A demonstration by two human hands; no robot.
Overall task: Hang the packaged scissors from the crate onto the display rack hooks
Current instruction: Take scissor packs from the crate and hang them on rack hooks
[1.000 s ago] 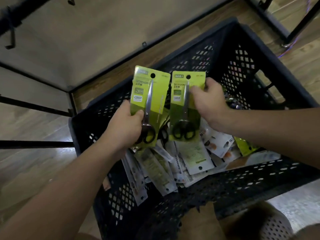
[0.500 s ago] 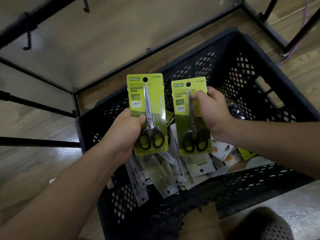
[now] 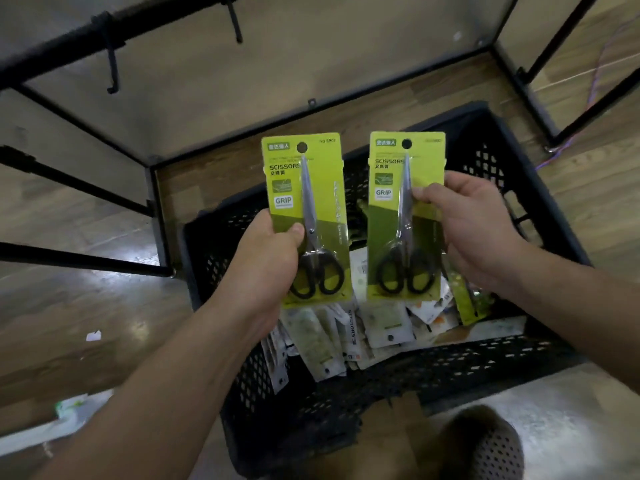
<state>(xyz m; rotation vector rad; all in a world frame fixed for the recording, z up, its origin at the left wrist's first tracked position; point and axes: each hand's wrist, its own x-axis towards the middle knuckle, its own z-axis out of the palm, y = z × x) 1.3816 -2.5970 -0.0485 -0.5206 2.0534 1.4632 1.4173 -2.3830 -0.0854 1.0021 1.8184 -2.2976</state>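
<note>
Two green packs of scissors are held side by side above a black mesh crate (image 3: 467, 372), which fills the frame from centre toward 5 o'clock. The left hand (image 3: 266, 258) grips the left pack (image 3: 325, 188) by its lower left edge, fingers curled behind the card and the thumb pressed on the front beside the blade pivot. The right hand (image 3: 474, 220) pinches the right pack (image 3: 384, 230) at mid-height on its right edge, the thumb lying across the front at the blades and the fingers wrapped behind.

Both cards stand upright, facing the camera, each with a round hanging hole at 12 o'clock. Each reads "SCISSORS" above a line of Chinese characters and carries a white "GRIP" badge. A green tab with Chinese characters sits in the top left corner, and a number beginning "NO" is too blurred to read. The scissors have black handles at 6 o'clock and blades pointing to 12.

More packs (image 3: 381, 323) lie heaped in the crate, one showing "SCISSORS" sideways. At 11 o'clock a bare hook (image 3: 110, 60) hangs from the black display rack bar (image 3: 69, 43).
</note>
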